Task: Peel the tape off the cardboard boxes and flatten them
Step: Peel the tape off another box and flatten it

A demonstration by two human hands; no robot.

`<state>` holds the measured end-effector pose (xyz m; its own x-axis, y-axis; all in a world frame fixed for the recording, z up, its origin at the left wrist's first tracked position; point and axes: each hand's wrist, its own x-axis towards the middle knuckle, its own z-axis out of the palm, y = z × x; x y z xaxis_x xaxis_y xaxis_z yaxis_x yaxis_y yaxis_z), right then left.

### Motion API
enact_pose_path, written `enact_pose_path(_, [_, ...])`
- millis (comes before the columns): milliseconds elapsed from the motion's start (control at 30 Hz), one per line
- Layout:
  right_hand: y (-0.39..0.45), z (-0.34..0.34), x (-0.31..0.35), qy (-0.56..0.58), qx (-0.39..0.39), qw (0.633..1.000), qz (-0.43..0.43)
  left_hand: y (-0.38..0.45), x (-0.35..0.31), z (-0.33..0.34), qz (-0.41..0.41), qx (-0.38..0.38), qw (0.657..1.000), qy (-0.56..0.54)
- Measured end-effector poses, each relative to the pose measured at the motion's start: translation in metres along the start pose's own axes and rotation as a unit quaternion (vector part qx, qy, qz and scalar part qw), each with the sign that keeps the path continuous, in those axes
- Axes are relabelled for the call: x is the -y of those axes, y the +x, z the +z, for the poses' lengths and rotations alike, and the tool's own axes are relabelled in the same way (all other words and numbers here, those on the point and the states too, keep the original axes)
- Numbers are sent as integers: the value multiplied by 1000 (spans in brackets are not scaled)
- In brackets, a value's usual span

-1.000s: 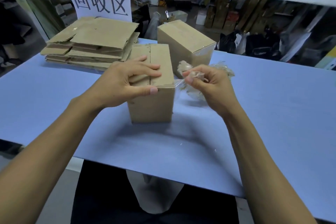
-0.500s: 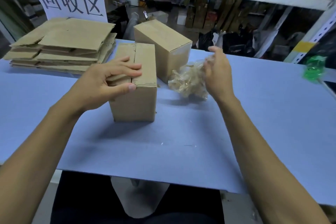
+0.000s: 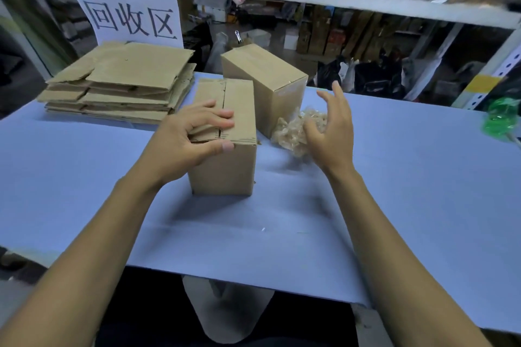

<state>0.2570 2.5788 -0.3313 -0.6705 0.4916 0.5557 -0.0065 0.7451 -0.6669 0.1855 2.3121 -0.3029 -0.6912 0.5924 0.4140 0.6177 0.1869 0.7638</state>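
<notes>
A small upright cardboard box (image 3: 225, 166) stands mid-table with its top flaps bare of tape. My left hand (image 3: 189, 135) grips its top near edge, fingers across the flap seam and thumb on the front face. Behind it stands a second box (image 3: 270, 87), closed, with clear tape on its right side. A crumpled wad of peeled tape (image 3: 293, 132) lies on the table to the right of the boxes. My right hand (image 3: 329, 127) hovers just over the wad with fingers spread, holding nothing.
A stack of flattened cardboard (image 3: 124, 84) lies at the back left under a white paper sign (image 3: 127, 8). The blue table (image 3: 394, 191) spreads around. A green object (image 3: 500, 118) sits at the far right edge. A metal shelf rail (image 3: 338, 0) runs overhead behind.
My right hand carried the peeled tape strip right to the wad, let it go and spread its fingers. My left hand stayed on the box.
</notes>
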Motion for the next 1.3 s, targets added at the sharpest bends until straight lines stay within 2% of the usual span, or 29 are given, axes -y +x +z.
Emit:
enact_pose_path(67, [-3,2,20,59,-32,998,19,-1,-2,2,-7,-10,1000,9])
enact_pose_path(100, [-5,5,33,96,-5,995,35,-3,-2,2,-16,-16,999,23])
enact_pose_path(233, [-25,20,66,175,209,961,53,-14,-4,0,-64,-44,995,65])
enact_pose_path(333, [-41,29,72,237,302,922,50,-30,-7,-4,-93,-104,989,51])
enact_pose_path(400, [-51,35,74,235,349,907,34,-39,-7,-9,-105,-165,980,25])
enact_pose_path(533, [-67,56,75,172,338,923,69,-53,-5,-21,-161,-239,957,-27])
enact_pose_path(600, [-77,63,75,235,309,915,108,-64,0,-28,-189,-275,941,-51])
enact_pose_path(700, [-84,69,81,359,278,876,162,-81,11,-39,-276,-294,914,-45])
enact_pose_path(767, [-86,71,86,376,268,867,187,-88,16,-42,-333,-275,900,-51])
enact_pose_path(833, [-91,69,92,366,246,869,223,-93,18,-39,-354,-281,889,-75])
enact_pose_path(1000, [-102,62,98,378,269,854,235,-94,20,-41,-319,-332,875,-152])
enact_pose_path(1133, [-101,64,91,478,219,813,250,-92,13,-37,-259,-380,849,-260])
enact_pose_path(1200, [-99,61,85,475,226,819,227,-95,12,-39,-227,-346,855,-313])
enact_pose_path(1300, [-94,48,74,488,265,808,198,-105,13,-48,-200,-229,893,-332])
